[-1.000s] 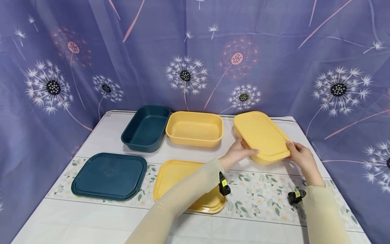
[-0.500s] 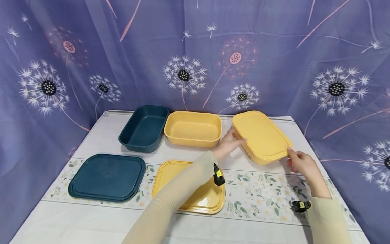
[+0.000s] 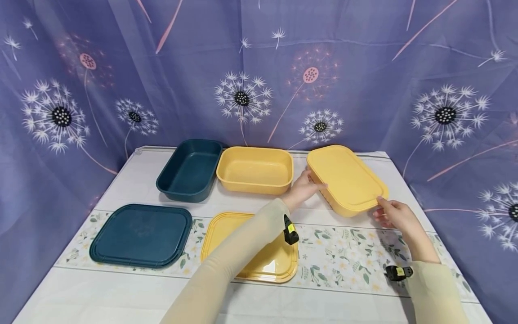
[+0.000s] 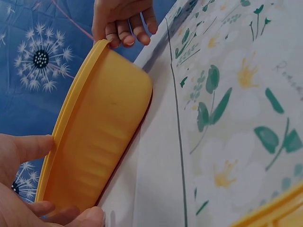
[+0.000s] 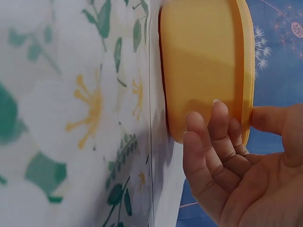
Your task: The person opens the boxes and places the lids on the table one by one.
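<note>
A yellow storage box (image 3: 329,200) with its yellow lid (image 3: 348,177) on top stands at the back right of the table. My left hand (image 3: 302,188) holds its left long side, thumb on the lid's edge and fingers low against the wall. At the front right corner, my right hand (image 3: 398,215) has its thumb on the lid's rim, with curled fingers by the box wall below. In the left wrist view, the box wall (image 4: 102,127) appears between both hands. The right wrist view shows my right thumb (image 5: 267,118) against the rim.
An uncovered yellow box (image 3: 256,171) and an uncovered dark blue box (image 3: 190,173) stand side by side at the back. Before them lie a dark blue lid (image 3: 141,234) and a yellow lid (image 3: 226,229), partly under my left forearm. A patterned curtain (image 3: 182,67) hangs behind the table.
My left hand has slid back along the box's left side from its front corner. My right hand has shifted slightly along the front right corner. The box has barely moved.
</note>
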